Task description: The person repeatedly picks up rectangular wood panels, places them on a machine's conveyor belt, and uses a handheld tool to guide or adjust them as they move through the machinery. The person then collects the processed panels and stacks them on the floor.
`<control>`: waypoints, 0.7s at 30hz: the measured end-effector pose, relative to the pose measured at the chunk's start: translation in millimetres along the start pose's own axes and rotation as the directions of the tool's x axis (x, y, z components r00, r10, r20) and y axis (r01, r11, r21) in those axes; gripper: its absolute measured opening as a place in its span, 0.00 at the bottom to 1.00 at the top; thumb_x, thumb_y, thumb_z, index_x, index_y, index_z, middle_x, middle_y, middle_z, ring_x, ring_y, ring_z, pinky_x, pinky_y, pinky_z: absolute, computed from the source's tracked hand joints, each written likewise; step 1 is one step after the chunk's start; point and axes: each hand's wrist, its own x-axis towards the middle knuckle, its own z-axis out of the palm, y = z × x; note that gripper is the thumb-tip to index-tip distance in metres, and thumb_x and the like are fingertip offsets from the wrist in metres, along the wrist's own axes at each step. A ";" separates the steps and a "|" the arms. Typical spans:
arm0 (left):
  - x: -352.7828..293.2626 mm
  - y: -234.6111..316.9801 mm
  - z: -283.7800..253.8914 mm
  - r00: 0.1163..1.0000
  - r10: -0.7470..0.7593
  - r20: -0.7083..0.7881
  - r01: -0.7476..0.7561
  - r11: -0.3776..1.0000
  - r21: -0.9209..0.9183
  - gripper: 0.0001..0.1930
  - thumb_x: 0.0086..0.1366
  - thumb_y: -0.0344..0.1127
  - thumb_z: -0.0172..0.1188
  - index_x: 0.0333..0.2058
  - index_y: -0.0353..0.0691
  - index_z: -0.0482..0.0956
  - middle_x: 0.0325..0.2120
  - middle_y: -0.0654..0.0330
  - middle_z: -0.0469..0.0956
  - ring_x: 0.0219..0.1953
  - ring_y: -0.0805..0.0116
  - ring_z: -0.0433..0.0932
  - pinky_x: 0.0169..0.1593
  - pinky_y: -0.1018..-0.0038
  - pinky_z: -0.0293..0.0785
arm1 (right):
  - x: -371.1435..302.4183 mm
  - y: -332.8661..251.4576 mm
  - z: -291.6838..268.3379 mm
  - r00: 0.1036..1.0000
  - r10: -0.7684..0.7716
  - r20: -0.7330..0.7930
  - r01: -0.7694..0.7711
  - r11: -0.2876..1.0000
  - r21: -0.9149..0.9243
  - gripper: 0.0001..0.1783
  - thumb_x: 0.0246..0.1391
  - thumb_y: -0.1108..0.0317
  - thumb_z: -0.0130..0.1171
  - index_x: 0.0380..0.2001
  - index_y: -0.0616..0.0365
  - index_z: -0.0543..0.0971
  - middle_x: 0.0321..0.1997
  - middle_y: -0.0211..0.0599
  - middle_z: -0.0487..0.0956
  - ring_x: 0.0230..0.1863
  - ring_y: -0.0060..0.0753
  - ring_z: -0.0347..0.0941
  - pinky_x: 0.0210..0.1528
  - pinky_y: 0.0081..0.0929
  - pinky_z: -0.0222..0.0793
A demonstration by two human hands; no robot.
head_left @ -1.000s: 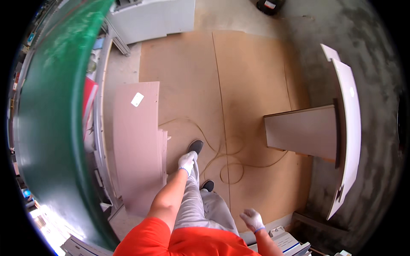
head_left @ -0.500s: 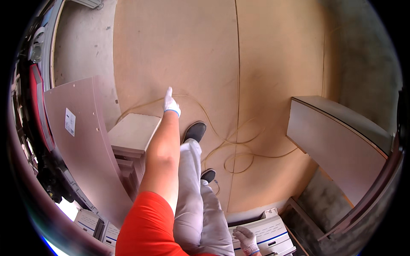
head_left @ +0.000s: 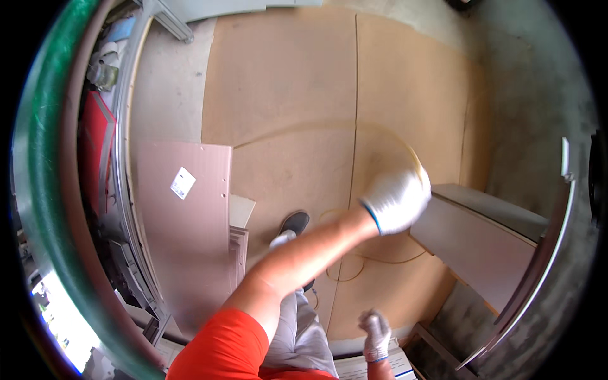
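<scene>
My left hand (head_left: 398, 197), in a white glove with a blue cuff and smeared by motion, is raised over the right part of the board-covered floor. A thin yellow hose (head_left: 310, 125) arcs from the left and runs up into this hand, which looks closed around it. More of the hose lies in loops (head_left: 347, 278) below my left forearm. My right hand (head_left: 375, 332), also gloved, is low down near my legs with its fingers curled in. Nothing shows in it. Beneath it is a white slotted panel unit (head_left: 373, 366).
A pinkish panel (head_left: 183, 234) with a white label stands at left, beside a small stack of boards (head_left: 239, 212). At right leans a pale cabinet-like panel (head_left: 475, 244) near the grey wall (head_left: 525, 114). A green rounded bar (head_left: 47, 190) runs along the far left.
My left hand has swung right and closer, lifting the hose off the floor. My right hand has risen a little and its fingers have curled. The view has shifted.
</scene>
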 end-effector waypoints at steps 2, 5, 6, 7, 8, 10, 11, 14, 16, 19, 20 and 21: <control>-17.2 74.5 -33.2 0.988 0.087 0.130 -0.027 0.916 -0.400 0.10 0.64 0.32 0.55 0.34 0.30 0.81 0.23 0.49 0.80 0.21 0.56 0.81 0.21 0.60 0.76 | 12.3 -55.3 0.1 0.991 -0.112 -0.074 0.122 0.981 0.152 0.35 0.72 0.43 0.54 0.64 0.65 0.75 0.58 0.44 0.81 0.57 0.38 0.79 0.60 0.37 0.75; -68.6 167.2 -67.8 0.945 0.090 0.315 0.134 0.772 -0.622 0.10 0.67 0.35 0.56 0.41 0.35 0.80 0.23 0.51 0.81 0.25 0.52 0.84 0.26 0.55 0.80 | -6.4 -134.8 2.8 0.919 -0.391 -0.057 0.363 0.777 0.514 0.36 0.73 0.53 0.55 0.71 0.71 0.65 0.68 0.50 0.76 0.67 0.42 0.73 0.73 0.40 0.63; -80.5 181.6 -85.0 0.829 0.112 0.548 0.382 0.604 -0.700 0.10 0.71 0.36 0.53 0.43 0.37 0.77 0.28 0.46 0.83 0.28 0.45 0.84 0.32 0.50 0.80 | -17.6 -166.4 5.9 0.974 -0.191 -0.124 0.222 0.920 0.324 0.38 0.73 0.56 0.54 0.74 0.73 0.59 0.72 0.57 0.70 0.71 0.46 0.70 0.74 0.42 0.62; -97.4 191.0 -102.4 0.784 0.126 0.608 0.485 0.487 -0.726 0.11 0.74 0.39 0.49 0.43 0.38 0.76 0.36 0.41 0.84 0.34 0.39 0.83 0.38 0.46 0.78 | -39.2 -170.4 -2.8 0.924 -0.376 0.071 0.354 0.910 0.213 0.39 0.72 0.60 0.56 0.74 0.76 0.57 0.71 0.59 0.71 0.69 0.46 0.71 0.73 0.42 0.65; -114.5 203.0 -113.8 0.735 0.119 0.668 0.543 0.487 -0.684 0.14 0.76 0.42 0.47 0.44 0.39 0.76 0.40 0.40 0.84 0.40 0.40 0.83 0.43 0.48 0.78 | -55.3 -175.2 -8.6 0.897 -0.390 0.209 0.342 0.911 0.230 0.41 0.71 0.61 0.58 0.74 0.77 0.55 0.71 0.59 0.71 0.69 0.47 0.72 0.72 0.42 0.66; -165.4 239.0 -97.6 0.911 -0.270 0.312 0.340 0.062 -0.938 0.06 0.72 0.32 0.53 0.40 0.37 0.77 0.32 0.45 0.82 0.35 0.44 0.82 0.40 0.53 0.75 | -79.4 -194.1 -9.4 0.874 -0.340 0.346 0.284 0.937 0.204 0.43 0.69 0.64 0.62 0.75 0.76 0.53 0.70 0.58 0.72 0.67 0.46 0.73 0.69 0.41 0.69; -175.6 243.3 -109.8 0.848 -0.328 0.417 0.481 0.145 -0.865 0.05 0.74 0.31 0.54 0.40 0.38 0.78 0.30 0.52 0.82 0.33 0.54 0.80 0.39 0.58 0.75 | -88.0 -198.1 -7.7 0.898 -0.273 0.346 0.222 0.958 0.179 0.45 0.68 0.65 0.63 0.76 0.75 0.52 0.69 0.57 0.73 0.66 0.44 0.74 0.67 0.40 0.70; -174.8 269.3 -173.8 0.806 -0.410 0.427 0.535 0.195 -0.822 0.09 0.76 0.38 0.58 0.41 0.39 0.81 0.24 0.48 0.80 0.28 0.49 0.82 0.32 0.59 0.75 | -91.6 -182.8 -22.1 0.854 -0.307 0.421 0.082 0.877 0.473 0.45 0.69 0.65 0.64 0.78 0.69 0.51 0.64 0.55 0.77 0.64 0.43 0.76 0.65 0.36 0.73; -187.8 302.9 -186.9 0.852 -0.299 0.430 0.510 0.285 -0.811 0.10 0.76 0.39 0.58 0.40 0.39 0.81 0.21 0.46 0.80 0.26 0.44 0.82 0.29 0.56 0.75 | -110.0 -191.3 -33.8 0.860 -0.352 0.370 0.100 0.826 0.554 0.37 0.70 0.64 0.62 0.73 0.64 0.58 0.62 0.54 0.79 0.62 0.44 0.78 0.61 0.37 0.76; -206.1 376.1 -235.5 0.916 -0.147 0.372 0.399 0.405 -0.823 0.11 0.76 0.39 0.58 0.41 0.38 0.80 0.21 0.44 0.80 0.25 0.41 0.83 0.27 0.52 0.75 | -133.5 -182.2 -76.1 0.781 -0.506 0.366 -0.027 0.559 0.829 0.12 0.69 0.68 0.61 0.52 0.55 0.74 0.43 0.39 0.80 0.36 0.28 0.79 0.35 0.25 0.75; -216.1 398.5 -247.4 0.931 -0.104 0.349 0.353 0.488 -0.798 0.11 0.76 0.40 0.57 0.42 0.37 0.80 0.22 0.43 0.80 0.26 0.41 0.83 0.28 0.51 0.75 | -153.3 -179.6 -93.2 0.858 -0.441 0.263 0.026 0.549 0.836 0.08 0.70 0.68 0.60 0.48 0.54 0.76 0.38 0.34 0.78 0.30 0.25 0.74 0.32 0.24 0.72; -226.4 420.1 -259.1 0.944 -0.057 0.325 0.299 0.563 -0.770 0.12 0.76 0.40 0.57 0.42 0.37 0.79 0.22 0.42 0.80 0.27 0.40 0.83 0.28 0.50 0.76 | -173.4 -180.3 -111.3 0.918 -0.365 0.152 0.079 0.545 0.835 0.04 0.70 0.68 0.60 0.44 0.52 0.77 0.33 0.30 0.76 0.25 0.22 0.70 0.29 0.23 0.69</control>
